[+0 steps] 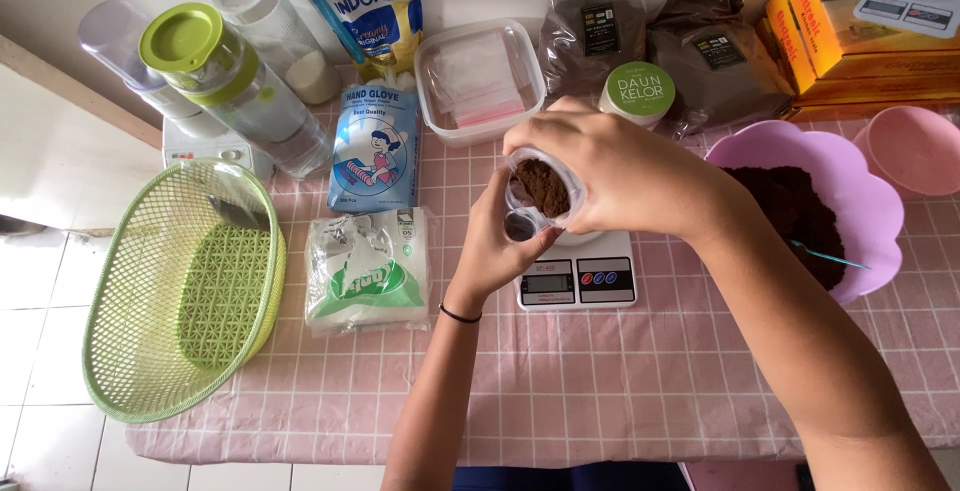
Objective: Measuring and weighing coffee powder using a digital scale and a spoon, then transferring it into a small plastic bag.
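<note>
Beneath your hands sits a small digital scale point(577, 279) on the worktop point(600, 381); a pink bowl point(870, 201) of dark powder lies just right of your right hand point(610, 176), a green basket point(180, 291) well left of your left hand point(500, 246). The clear pouch point(540, 196) — small, open-topped, partly filled with brown powder — sits between both hands: the left grasps it from below, the right grips its rim from above.

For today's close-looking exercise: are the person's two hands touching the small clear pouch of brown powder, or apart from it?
Touching. The head view shows the left hand cupping the small clear pouch from below while the right hand grips its top edge.
</note>
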